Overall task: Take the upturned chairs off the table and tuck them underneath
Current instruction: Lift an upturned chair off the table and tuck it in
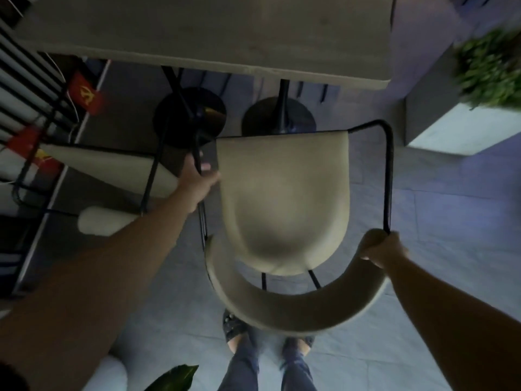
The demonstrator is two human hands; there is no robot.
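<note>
I have the beige chair [283,201] upright in front of me, seat up, its curved backrest [293,306] nearest my legs and its front edge pointing toward the table [197,35]. My left hand [197,182] is closed around the black metal frame on the chair's left side, beside the front corner of the seat, fingers wrapped over the tube. My right hand [382,248] is clenched where the black armrest tube [390,176] meets the right end of the backrest. The chair sits in front of the table's near edge, not yet under it; whether its legs touch the grey tiled floor [439,221] I cannot tell.

Under the tabletop stand 2 round black pedestal bases [277,115]. To the left, a second beige chair [118,170] with the same black frame is just beside my left forearm, near the table's left end. My sandalled feet [239,331] show below the backrest. A blurred green plant [490,71] in a pale planter stands at the right, and small red flags [86,93] hang at the left.
</note>
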